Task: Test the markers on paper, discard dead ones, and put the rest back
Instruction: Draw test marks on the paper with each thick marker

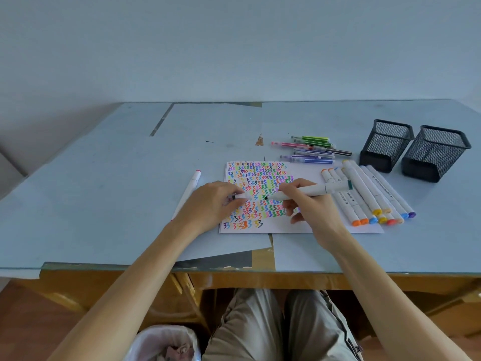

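Head view: right hand (307,204) is gripping a white marker (312,191) w/ a dark green end cap, fingers curled round the barrel near the nib, dark tip pointing left and hovering at or on the paper (263,199) — can't tell if it's touching. Left hand (216,201) is pinching the pulled-off cap (240,196) betw. thumb and fingertips, resting on the paper's left edge. Paper is lying flat on the blue table (104,191), mostly filled w/ coloured squiggles.

Other markers (369,194) are lying in a row just right of the paper, coloured caps facing the person. Thin pens (312,149) are sitting beyond the paper. Two black mesh holders (413,149) are standing at far right. One lone marker (191,188) is lying left of the left hand. Bin (164,342) w/ a liner is sitting on the floor, under the table edge.

Handling, as a guess: marker is looking light, rigid plastic, smooth barrel so prob. a bit slippery; best held low near the nib for writing, mid-barrel for carrying. Cap is small, easy to drop. Paper is thin and apt to slide, so the left hand is likely steadying it.
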